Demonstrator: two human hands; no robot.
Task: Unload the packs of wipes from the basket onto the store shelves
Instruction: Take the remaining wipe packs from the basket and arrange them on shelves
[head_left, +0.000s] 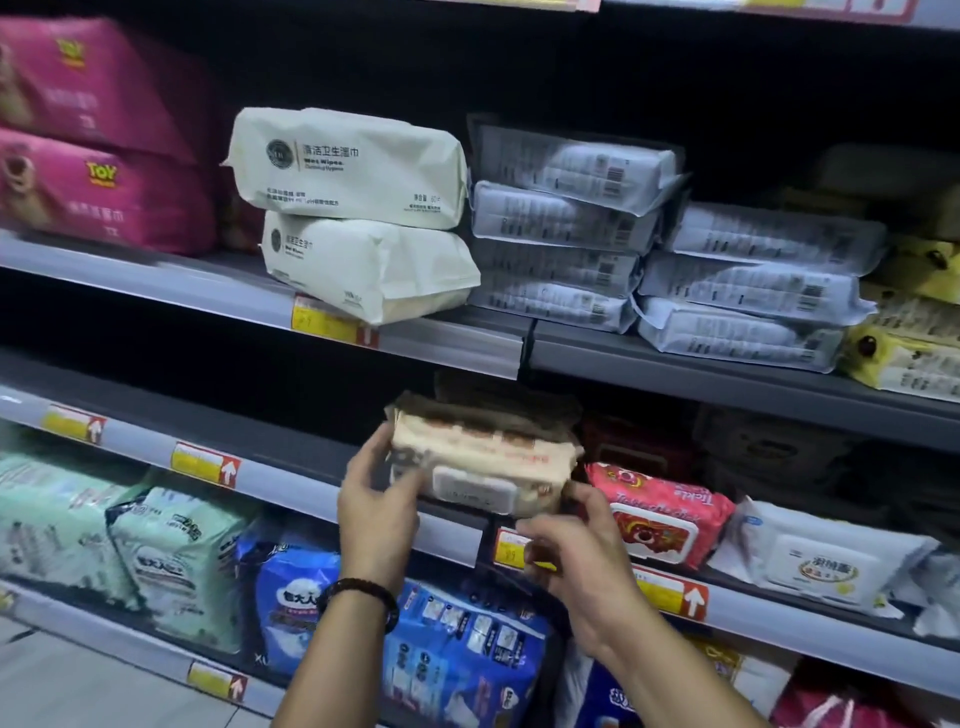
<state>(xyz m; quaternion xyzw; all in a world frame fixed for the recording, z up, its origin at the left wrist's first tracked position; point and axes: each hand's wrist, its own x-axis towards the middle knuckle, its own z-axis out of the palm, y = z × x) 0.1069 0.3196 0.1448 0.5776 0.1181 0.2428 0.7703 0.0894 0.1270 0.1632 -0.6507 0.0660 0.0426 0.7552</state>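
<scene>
1. The left hand (376, 512) is raised, its thumb and fingers curled round the left end of the pack of wipes (483, 457).
2. The left wrist wears a dark bead bracelet (358, 597), and the forearm is bare.
3. The right hand (582, 566) sits lower, back upward. Its fingers curl under the pack's right end and the thumb rests against it.
4. Both forearms reach forward and up.

Cream pack (345, 166): "清洁卫生湿巾", "Wet Wipes". Pink pack (104, 192): "TOY". Price tags (205, 464) on shelf (140, 441): white up-arrows; prices illegible.
</scene>
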